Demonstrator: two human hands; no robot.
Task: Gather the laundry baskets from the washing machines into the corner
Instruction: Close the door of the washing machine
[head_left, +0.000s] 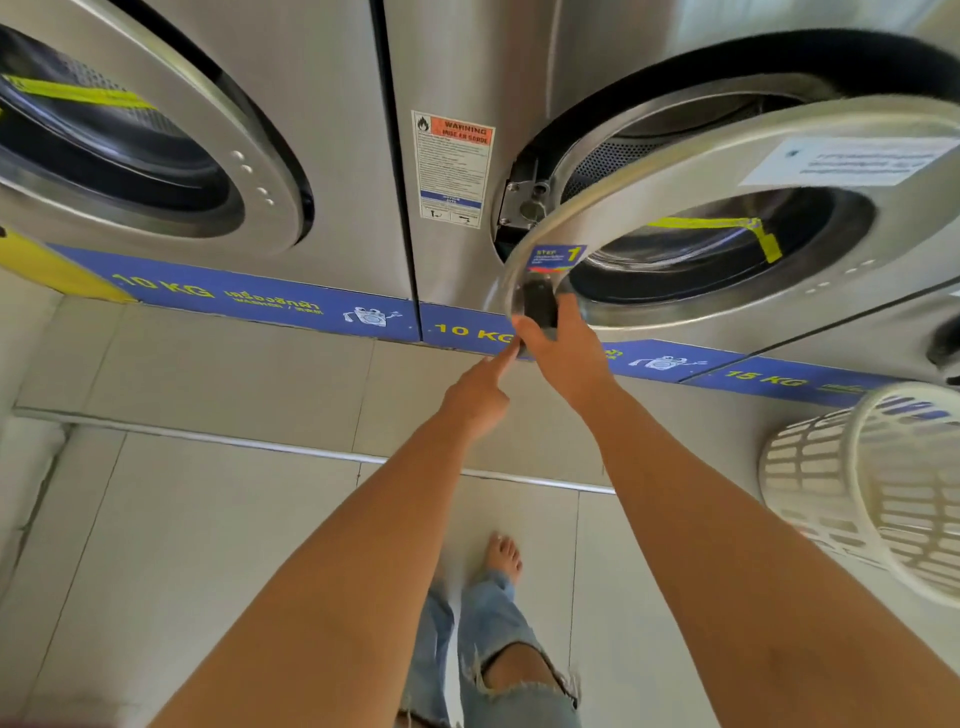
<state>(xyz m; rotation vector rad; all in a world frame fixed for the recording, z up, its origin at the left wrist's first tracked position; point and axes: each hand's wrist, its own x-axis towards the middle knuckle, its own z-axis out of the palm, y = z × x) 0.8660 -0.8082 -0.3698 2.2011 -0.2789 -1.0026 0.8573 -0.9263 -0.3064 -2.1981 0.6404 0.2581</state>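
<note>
A: Quick, what are your hands doing?

B: My right hand (563, 345) is gripping the black door handle (540, 306) of the open washer door (727, 171), fingers curled onto it. My left hand (478, 397) is just below that handle, index finger pointing out at it, other fingers folded in, holding nothing.

A: Where's the basket?

B: The white laundry basket (883, 493) is lying tipped on its side on the tiled floor (208, 519), well to the right of the handle and lower, mouth facing toward me.

A: Anything in it?

B: I'm seeing nothing inside, though part is cut off by the frame edge. The drum (649, 150) behind the door is looking empty too, from what shows.

A: Handling?

B: I'm judging it light, slotted plastic, stiff but a bit flexy. I'm thinking the rim is the best hold.
</note>
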